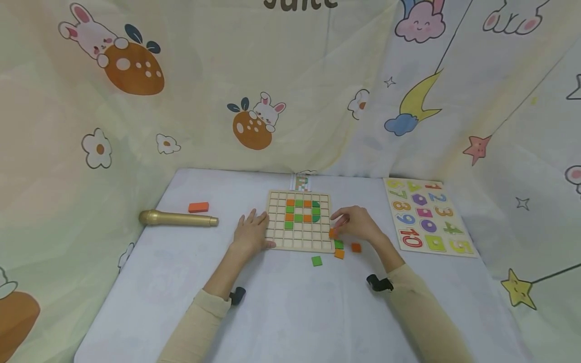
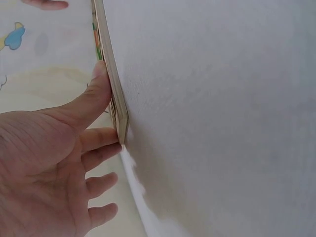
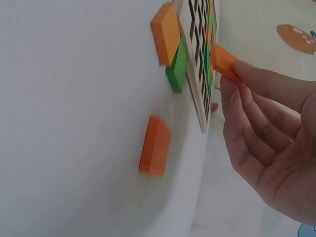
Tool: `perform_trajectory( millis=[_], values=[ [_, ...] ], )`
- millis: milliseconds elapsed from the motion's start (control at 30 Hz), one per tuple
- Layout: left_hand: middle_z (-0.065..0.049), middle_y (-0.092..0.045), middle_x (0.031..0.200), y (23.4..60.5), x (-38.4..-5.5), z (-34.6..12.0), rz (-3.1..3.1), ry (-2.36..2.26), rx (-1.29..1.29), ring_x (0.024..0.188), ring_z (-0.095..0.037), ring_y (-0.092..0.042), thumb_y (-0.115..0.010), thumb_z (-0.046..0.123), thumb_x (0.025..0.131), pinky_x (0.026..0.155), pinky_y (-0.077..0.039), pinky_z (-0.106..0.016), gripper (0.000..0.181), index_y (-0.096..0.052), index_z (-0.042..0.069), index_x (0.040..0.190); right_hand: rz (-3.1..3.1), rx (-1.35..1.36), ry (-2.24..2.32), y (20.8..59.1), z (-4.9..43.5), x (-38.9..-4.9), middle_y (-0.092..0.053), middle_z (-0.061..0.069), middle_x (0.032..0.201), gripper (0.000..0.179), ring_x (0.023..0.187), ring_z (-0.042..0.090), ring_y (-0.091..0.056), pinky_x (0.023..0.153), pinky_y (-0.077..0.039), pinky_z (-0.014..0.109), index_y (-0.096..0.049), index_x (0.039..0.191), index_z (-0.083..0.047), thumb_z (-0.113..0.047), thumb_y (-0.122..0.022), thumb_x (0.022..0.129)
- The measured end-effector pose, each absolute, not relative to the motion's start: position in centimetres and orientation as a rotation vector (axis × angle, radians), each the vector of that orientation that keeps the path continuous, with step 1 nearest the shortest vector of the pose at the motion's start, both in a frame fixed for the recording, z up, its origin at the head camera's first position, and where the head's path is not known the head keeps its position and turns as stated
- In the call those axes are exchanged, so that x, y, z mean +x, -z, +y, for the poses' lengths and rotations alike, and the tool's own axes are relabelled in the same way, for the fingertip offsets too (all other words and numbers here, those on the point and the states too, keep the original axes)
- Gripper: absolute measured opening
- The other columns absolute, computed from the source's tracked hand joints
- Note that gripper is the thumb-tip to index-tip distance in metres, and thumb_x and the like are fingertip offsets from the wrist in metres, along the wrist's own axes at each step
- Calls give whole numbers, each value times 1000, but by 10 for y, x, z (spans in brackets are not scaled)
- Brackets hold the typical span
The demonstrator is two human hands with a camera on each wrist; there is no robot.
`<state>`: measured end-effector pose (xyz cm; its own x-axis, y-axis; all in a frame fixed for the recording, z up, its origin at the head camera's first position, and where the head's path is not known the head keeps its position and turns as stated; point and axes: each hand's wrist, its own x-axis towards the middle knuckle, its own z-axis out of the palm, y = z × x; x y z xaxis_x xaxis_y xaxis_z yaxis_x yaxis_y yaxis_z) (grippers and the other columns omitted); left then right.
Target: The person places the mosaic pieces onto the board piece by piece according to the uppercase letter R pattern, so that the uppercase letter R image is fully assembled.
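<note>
A wooden grid board (image 1: pixel 299 242) lies at the middle of the table, with orange and green tiles set in several cells and green rounded pieces at the pattern's right side. My left hand (image 1: pixel 248 234) rests against its left edge, fingers spread and thumb (image 2: pixel 101 79) touching the board's side near a corner. Over the right edge, my right hand (image 1: pixel 357 223) pinches an orange square tile (image 3: pixel 227 64) between thumb and fingertip. Loose beside the board's near right corner are a green tile (image 1: pixel 339 244), an orange tile (image 1: pixel 339 254), a darker orange tile (image 1: pixel 356 247) and another green tile (image 1: pixel 316 260).
A gold microphone-shaped object (image 1: pixel 179 219) and an orange block (image 1: pixel 198 207) lie at the left. On the right is a number puzzle board (image 1: pixel 431 217). A small pattern card (image 1: pixel 301 182) sits behind the grid board, near the printed cloth backdrop (image 1: pixel 308 126).
</note>
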<state>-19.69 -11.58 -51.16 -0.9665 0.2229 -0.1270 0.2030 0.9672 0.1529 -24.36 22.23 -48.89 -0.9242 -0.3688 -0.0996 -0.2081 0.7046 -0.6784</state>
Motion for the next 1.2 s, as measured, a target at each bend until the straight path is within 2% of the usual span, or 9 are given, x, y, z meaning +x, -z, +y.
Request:
perform_trajectory(
  millis=[133, 500, 767, 1200],
  values=[
    [-11, -34, 168, 511, -197, -116, 2968, -210, 320, 158, -40, -19, -80, 55, 84, 126, -16, -62, 100, -41, 4, 159, 2694, -464, 1111, 494, 207, -249, -77, -1, 88, 32, 82, 17, -70, 81, -57, 36, -77, 117, -6, -10, -86, 87],
    [-12, -35, 168, 509, -195, -116, 2963, -218, 327, 158, -40, -20, -80, 55, 84, 126, -17, -62, 99, -42, 4, 159, 2679, -513, 1204, 505, 170, -259, -77, -3, 86, 28, 81, 14, -73, 85, -60, 40, -78, 114, -4, -10, -85, 88],
    [-13, -35, 167, 510, -196, -117, 2974, -224, 337, 158, -41, -20, -80, 54, 83, 126, -17, -62, 98, -43, 3, 158, 2657, -481, 1262, 509, 155, -266, -77, -1, 88, 26, 81, 15, -72, 77, -61, 35, -79, 110, -5, -10, -86, 86],
    [-11, -34, 168, 510, -195, -115, 2959, -246, 319, 158, -40, -18, -80, 55, 84, 127, -15, -60, 99, -41, 5, 160, 2624, -475, 1257, 517, 143, -274, -77, -3, 86, 27, 78, 15, -72, 71, -60, 32, -79, 110, -6, -10, -88, 84]
  ],
)
